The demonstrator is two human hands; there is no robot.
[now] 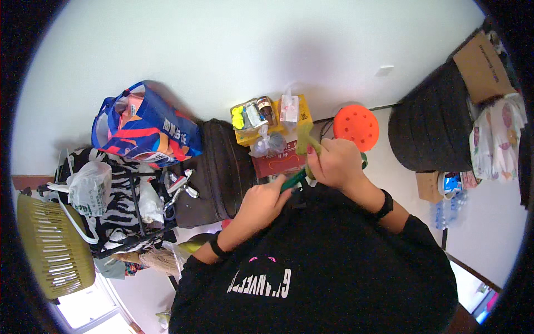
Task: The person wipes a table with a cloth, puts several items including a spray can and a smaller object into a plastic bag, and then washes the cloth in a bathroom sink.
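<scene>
In front of my chest, my left hand (266, 199) is closed round a dark green rod (293, 181), which slants up toward my other hand. My right hand (340, 162) pinches a limp yellow-green piece (304, 136) that looks like cloth and stands out above the fingers. The rod's upper end meets the right hand; whether those fingers grip it too is hidden. A small green part (364, 161) shows beyond the right hand, and I cannot tell if it belongs to the rod.
Beyond my hands are a yellow box (243, 137) of small goods and an orange perforated round top (356, 128). At left stand a black suitcase (222, 167), a blue shopping bag (147, 131) and an olive basket (53, 245). A dark ribbed bin-like object (428, 119) and cardboard box (484, 67) are at right.
</scene>
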